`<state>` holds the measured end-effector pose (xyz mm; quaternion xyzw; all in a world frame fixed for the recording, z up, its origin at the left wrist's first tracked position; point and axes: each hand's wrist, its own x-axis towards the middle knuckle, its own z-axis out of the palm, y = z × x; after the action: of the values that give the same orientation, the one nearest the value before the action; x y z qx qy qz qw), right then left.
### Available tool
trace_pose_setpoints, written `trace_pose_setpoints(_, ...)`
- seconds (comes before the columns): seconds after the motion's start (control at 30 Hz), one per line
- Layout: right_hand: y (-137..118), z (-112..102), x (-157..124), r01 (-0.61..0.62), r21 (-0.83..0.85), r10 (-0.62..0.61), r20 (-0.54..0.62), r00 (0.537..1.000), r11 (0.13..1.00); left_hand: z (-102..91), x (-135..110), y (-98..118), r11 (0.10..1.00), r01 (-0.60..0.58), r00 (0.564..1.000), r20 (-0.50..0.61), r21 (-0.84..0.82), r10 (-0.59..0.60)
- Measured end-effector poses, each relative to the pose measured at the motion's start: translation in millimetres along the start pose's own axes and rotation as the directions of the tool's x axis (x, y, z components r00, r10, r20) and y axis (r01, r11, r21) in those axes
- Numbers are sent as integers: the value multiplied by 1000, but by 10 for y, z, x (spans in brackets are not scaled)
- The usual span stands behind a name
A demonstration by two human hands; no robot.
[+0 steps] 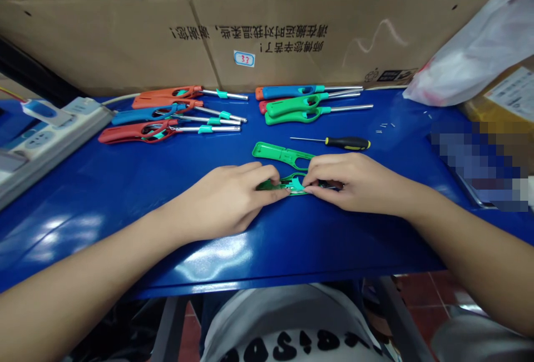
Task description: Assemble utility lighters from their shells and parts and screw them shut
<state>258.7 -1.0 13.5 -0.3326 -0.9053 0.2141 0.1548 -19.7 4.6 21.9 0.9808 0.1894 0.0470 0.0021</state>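
An opened green lighter casing point(266, 186) with metal parts inside lies on the blue table in front of me. A teal trigger piece point(296, 184) sits in it. My left hand point(231, 198) is closed on the casing's left part, thumb and index finger pressing by the trigger piece. From the other side my right hand point(359, 184) pinches at the trigger piece's right edge, its fingertips hiding part of the casing. Just behind, a loose green casing half point(275, 153) lies with its inner side up, its right end partly covered by my right hand.
Several long-nosed lighters point(154, 131) lie at the back left, more lighters point(292, 107) at the back centre. A black-and-yellow screwdriver point(348, 143) and several small screws point(384, 125) are to the right. A power strip point(62, 134), cardboard box point(146, 34) and plastic bag point(471, 50) border the table.
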Motion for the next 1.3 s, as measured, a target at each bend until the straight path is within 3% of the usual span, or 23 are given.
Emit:
trace_pose_setpoints(0.23, 4, -240, -33, -91, 81, 96, -55, 994, 993, -6, -12, -5, 998, 37, 999, -1, -49, -37)
trace_pose_setpoints(0.4, 54, -353, -71, -204, 30, 200, 118, 973, 978, -20, -26, -23, 989, 71, 996, -48, -132, -78)
trace_pose_setpoints(0.63, 91, -272, -35, -412, 87, 394, 170, 903, 907, -30, -9, -20, 975, 99, 995, -11, -199, -103)
trace_pose_setpoints(0.73, 96, -276, -39, -371, 92, 357, 142, 923, 924, -18, -11, -27, 979, 89, 996, -14, -184, -93)
trace_pose_setpoints(0.93, 79, -256, -31, -167, 113, 175, -56, 983, 979, -25, -21, -82, 950, 133, 980, -103, -283, -168)
trace_pose_setpoints(1.07, 74, -189, -20, -96, 84, 97, -5, 995, 992, -112, -48, -161, 927, 180, 974, -74, -330, -215)
trace_pose_setpoints(1.3, 116, -148, 1, -118, 77, 114, 59, 992, 990, -138, -53, -269, 820, 294, 947, 33, -492, -319)
